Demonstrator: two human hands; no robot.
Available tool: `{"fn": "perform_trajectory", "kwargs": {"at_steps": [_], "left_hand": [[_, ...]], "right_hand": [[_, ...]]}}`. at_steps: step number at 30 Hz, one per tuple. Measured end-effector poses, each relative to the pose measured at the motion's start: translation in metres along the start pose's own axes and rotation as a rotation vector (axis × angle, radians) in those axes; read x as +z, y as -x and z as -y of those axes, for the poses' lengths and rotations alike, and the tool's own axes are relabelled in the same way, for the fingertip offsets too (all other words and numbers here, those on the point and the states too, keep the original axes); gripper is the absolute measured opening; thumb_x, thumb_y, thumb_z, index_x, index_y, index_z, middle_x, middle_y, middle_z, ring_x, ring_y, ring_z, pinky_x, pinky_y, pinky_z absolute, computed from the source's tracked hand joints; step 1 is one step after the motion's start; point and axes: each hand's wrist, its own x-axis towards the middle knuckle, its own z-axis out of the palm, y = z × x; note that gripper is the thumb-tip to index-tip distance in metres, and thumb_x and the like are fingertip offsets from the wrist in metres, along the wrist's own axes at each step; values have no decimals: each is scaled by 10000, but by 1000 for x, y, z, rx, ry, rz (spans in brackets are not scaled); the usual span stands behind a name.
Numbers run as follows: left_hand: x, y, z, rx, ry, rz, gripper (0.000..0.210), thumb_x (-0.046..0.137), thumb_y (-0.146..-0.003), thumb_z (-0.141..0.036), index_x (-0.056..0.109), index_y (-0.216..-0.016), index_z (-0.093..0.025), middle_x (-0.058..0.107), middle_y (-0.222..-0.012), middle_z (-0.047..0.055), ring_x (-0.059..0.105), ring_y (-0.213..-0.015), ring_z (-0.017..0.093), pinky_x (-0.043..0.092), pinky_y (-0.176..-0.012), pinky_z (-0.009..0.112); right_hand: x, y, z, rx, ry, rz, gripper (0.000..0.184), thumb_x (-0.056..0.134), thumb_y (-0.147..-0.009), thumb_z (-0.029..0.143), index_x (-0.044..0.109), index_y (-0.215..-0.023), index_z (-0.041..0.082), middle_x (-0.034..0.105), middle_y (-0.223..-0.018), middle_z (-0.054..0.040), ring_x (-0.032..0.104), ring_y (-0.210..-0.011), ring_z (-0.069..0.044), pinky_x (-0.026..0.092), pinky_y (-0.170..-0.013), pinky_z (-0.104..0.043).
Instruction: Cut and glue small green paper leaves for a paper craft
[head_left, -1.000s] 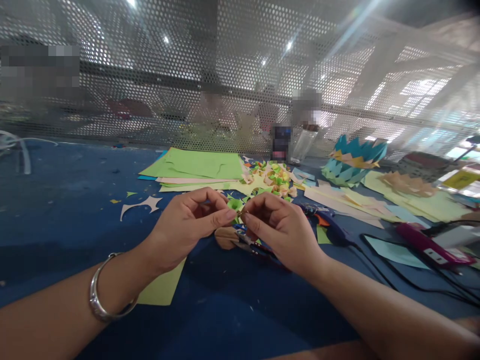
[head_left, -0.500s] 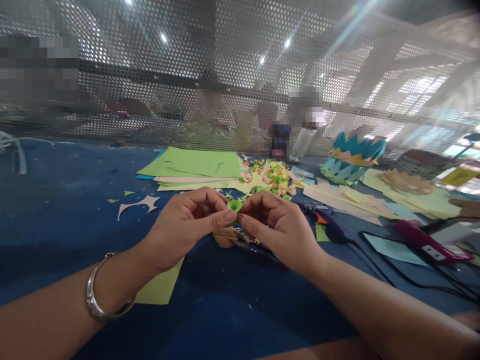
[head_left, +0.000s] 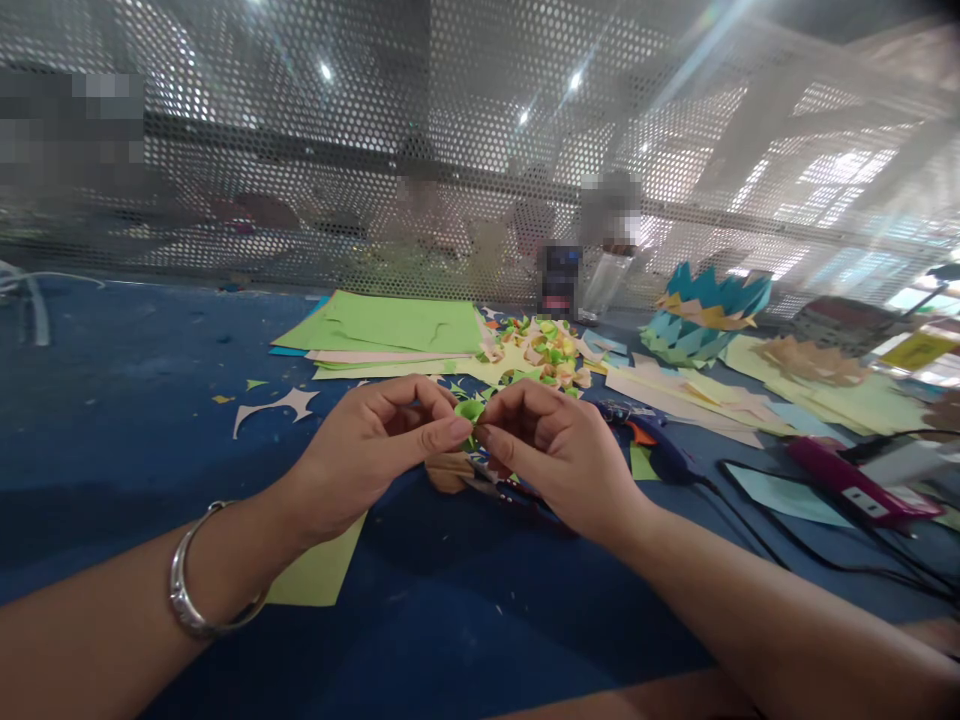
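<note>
Gap between left hand (head_left: 375, 455) and right hand (head_left: 570, 455) has narrowed since one second ago. Left hand pinches one green paper curl (head_left: 469, 410) above the table (head_left: 427, 630), right fingertips its right edge. Rightward: one bottle (head_left: 604, 288), contents unreadable; one glue gun (head_left: 671, 458); one jagged paper crown (head_left: 701, 318).

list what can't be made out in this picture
Head view, green paper piece: lower part hidden by the left hand and right hand.
Head view, scissors: handles partly covered by the right hand.
Head view, yellow-green sheet: one end hidden by the left forearm.
Head view, white strip: cut off by the left edge.
</note>
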Motion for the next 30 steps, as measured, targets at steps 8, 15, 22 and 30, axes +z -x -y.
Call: {"fn": "perform_trajectory", "kwargs": {"at_steps": [8,15,22,30], "left_hand": [[-3,0,0,8,-13,24,134,733,-836,-279,671,-735,-217,620,-871,15,564,-781,136,482,-700,258],[-2,-1,-1,28,-63,-7,161,767,-794,-308,666,-704,-219,624,-845,21,569,-785,162,484,-690,288],[-1,0,-1,58,-108,-1,179,765,-807,-305,651,-710,-206,612,-832,16,561,-751,143,474,-658,263],[0,-2,-4,49,-88,31,176,792,-779,-257,647,-695,-203,613,-805,-9,570,-689,108,494,-624,230]], "right_hand": [[0,0,1,-2,-1,4,50,660,-857,218,615,-865,197,592,-716,23,552,-624,-109,449,-580,-254],[0,0,3,6,8,10,61,667,-861,234,624,-872,193,597,-721,19,545,-619,-107,439,-577,-253],[-1,1,2,7,8,28,93,671,-877,280,624,-890,201,597,-718,20,543,-629,-113,434,-572,-250],[-1,0,1,-11,75,23,73,670,-873,263,633,-895,204,610,-755,15,549,-680,-120,444,-614,-258]]}}
